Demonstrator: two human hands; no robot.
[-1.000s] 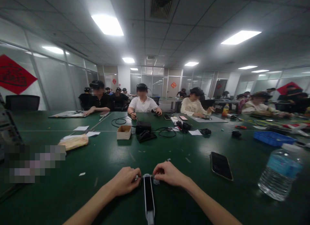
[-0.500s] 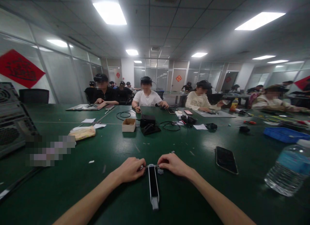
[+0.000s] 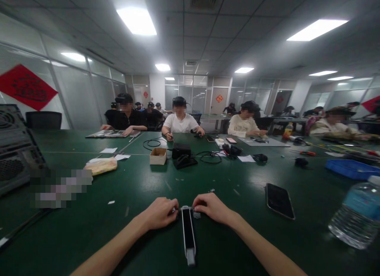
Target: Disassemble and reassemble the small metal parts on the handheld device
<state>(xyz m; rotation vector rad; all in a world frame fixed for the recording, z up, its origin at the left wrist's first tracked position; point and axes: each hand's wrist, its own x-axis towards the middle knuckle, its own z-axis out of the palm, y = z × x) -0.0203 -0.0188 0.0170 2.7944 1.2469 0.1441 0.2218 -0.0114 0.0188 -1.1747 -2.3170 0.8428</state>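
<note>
With left hand (image 3: pixel 164 213) and right hand (image 3: pixel 211 208) apart, curled in beside the far end of the frame (image 3: pixel 189 233), flat on the table (image 3: pixel 231 171); cannot tell whether clamped on anything. Could skew under uneven pressure, or shed the grey piece (image 3: pixel 196 215) from a slack right pinch. Free to move forward towards the box (image 3: pixel 158 157); hemmed in rightward by phone (image 3: pixel 280 201) and bottle (image 3: pixel 354 218).

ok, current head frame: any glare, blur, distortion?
Head view, top: white rectangular ceiling lights blown out, glare patches on the glossy green table; head view, right edge: clear blue-labelled plastic bottle leans, likely wide-angle distortion; head view, centre: small grey part beside the right hand too soft to identify.
</note>
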